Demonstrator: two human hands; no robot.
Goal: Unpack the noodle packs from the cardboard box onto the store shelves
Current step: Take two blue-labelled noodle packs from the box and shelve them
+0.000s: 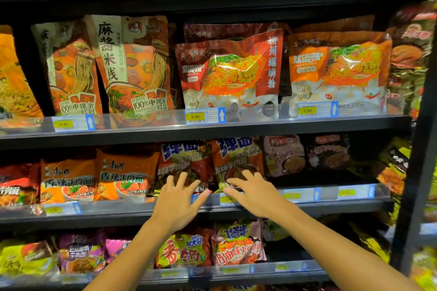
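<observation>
both arms reach to the middle shelf. left hand and right hand have fingers spread wide, holding nothing, fingertips at two blue-lettered noodle packs standing side by side there.

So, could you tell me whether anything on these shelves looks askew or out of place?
Yes: on the upper shelf, the two beige noodle packs lean left instead of standing straight. Both hands reach, open, toward the blue-lettered packs below.
</observation>
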